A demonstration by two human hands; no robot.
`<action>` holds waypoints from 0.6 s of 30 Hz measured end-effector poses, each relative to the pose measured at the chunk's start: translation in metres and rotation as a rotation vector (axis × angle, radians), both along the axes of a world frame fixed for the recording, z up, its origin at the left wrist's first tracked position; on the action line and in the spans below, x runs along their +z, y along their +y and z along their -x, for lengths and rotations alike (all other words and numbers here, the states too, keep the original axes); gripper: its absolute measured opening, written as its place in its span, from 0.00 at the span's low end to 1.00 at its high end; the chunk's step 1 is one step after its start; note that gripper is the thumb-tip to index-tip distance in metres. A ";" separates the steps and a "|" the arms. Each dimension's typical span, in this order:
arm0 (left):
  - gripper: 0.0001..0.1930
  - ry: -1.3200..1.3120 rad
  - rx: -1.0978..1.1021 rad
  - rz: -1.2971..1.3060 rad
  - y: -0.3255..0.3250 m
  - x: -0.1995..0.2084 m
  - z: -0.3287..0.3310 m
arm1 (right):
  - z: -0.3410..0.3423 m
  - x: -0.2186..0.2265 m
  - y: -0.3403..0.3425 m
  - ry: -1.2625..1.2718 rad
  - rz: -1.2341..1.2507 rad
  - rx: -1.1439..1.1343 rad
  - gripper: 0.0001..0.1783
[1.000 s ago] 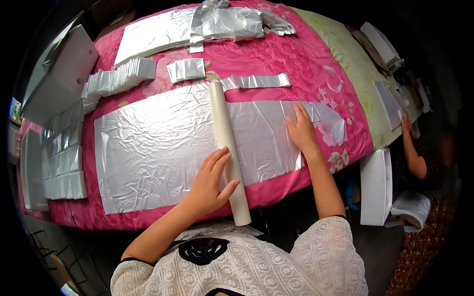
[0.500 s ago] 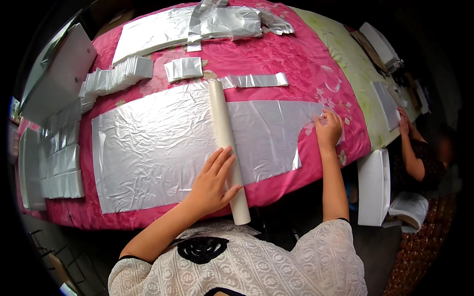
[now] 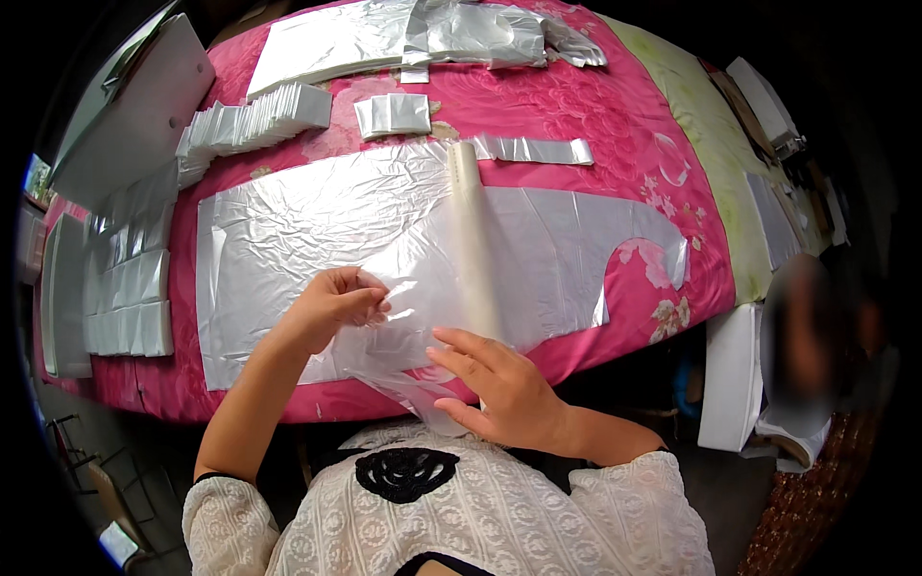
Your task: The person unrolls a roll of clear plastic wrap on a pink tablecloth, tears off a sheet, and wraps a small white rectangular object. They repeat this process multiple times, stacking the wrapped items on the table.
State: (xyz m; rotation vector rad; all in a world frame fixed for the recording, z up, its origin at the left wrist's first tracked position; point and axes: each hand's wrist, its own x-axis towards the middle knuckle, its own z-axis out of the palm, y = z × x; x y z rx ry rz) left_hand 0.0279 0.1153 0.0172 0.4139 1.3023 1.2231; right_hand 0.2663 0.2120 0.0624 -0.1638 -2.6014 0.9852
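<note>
A stack of thin, silvery-white plastic bags (image 3: pixel 279 230) lies flat in front of me, with handle-shaped cut-outs at its right end. Across it rests a long cream tube (image 3: pixel 471 230), pointing away from me. My left hand (image 3: pixel 341 305) is closed in a pinch on the lifted edge of a see-through plastic bag (image 3: pixel 394 338), whose loose film hangs toward my lap. My right hand (image 3: pixel 504 389) is by the tube's near end, fingers apart, behind or against the hanging film; whether it touches the tube I cannot tell.
Folded bag packets (image 3: pixel 254 117) stand in rows at the left, beside white boxes (image 3: pixel 134 110). A small folded packet (image 3: pixel 394 115) and a plastic strip (image 3: pixel 538 151) lie beyond the tube. Another bag pile (image 3: pixel 331 43) is at the far edge. A blurred person (image 3: pixel 807 326) is at the right.
My left hand left the tube and now pinches raised film to its left. My right hand moved from the bags' right end to the tube's near end. The person at right moved closer.
</note>
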 end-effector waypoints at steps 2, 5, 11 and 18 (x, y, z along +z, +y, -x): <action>0.06 0.144 0.017 0.041 -0.023 -0.002 0.036 | -0.016 0.001 0.001 -0.073 -0.198 -0.255 0.27; 0.06 0.275 0.015 0.149 -0.054 -0.003 0.076 | -0.029 -0.006 0.004 -0.560 -0.186 -0.376 0.28; 0.07 0.527 -0.011 0.313 -0.074 -0.001 0.114 | -0.043 -0.026 0.003 -0.756 0.200 -0.353 0.25; 0.09 1.384 -0.182 0.472 -0.087 0.015 0.116 | -0.040 -0.022 0.009 -0.767 0.325 -0.307 0.24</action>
